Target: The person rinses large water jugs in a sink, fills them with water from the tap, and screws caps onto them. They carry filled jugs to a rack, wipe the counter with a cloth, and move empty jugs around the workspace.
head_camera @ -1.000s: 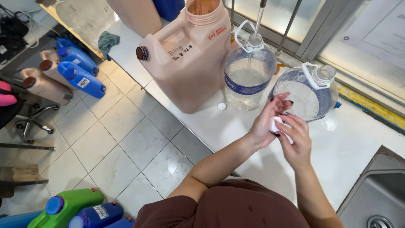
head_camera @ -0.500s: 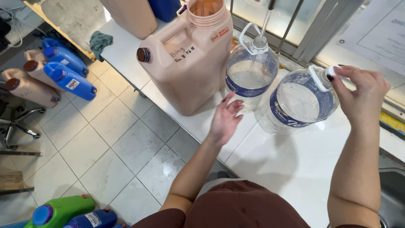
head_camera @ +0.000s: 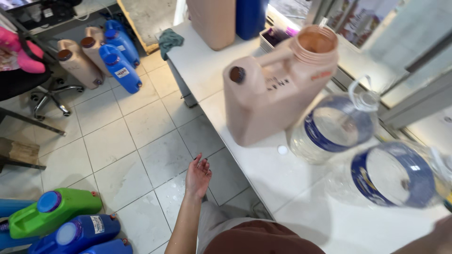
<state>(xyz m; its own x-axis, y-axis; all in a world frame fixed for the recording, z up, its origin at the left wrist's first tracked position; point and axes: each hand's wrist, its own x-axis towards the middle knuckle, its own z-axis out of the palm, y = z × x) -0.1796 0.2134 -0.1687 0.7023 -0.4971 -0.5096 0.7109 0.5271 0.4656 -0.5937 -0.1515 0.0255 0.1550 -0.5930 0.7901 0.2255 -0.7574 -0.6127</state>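
Note:
My left hand (head_camera: 197,176) hangs open over the tiled floor, just off the front edge of the white counter (head_camera: 207,80), holding nothing. Only a strip of my right forearm (head_camera: 435,237) shows at the bottom right corner; the hand itself is out of frame. On the counter stands a big beige jerrycan (head_camera: 273,103) with its top mouth open and a brown cap on its shoulder. To its right are two clear round bottles with blue bands, one (head_camera: 336,124) upright with a handle and one (head_camera: 395,176) nearer me. A small white cap (head_camera: 282,150) lies by the jerrycan.
Blue jugs (head_camera: 120,63) and beige jugs (head_camera: 75,63) stand on the floor at the far left by an office chair (head_camera: 33,80). A green jug (head_camera: 52,211) and blue jugs (head_camera: 75,233) lie at the bottom left. A teal cloth (head_camera: 168,40) and tall containers (head_camera: 212,21) sit on the counter's far end.
My left hand has dropped from the counter beside the bottles to hang over the floor. My right hand has left the nearer bottle's cap and gone out of view. The view swung left.

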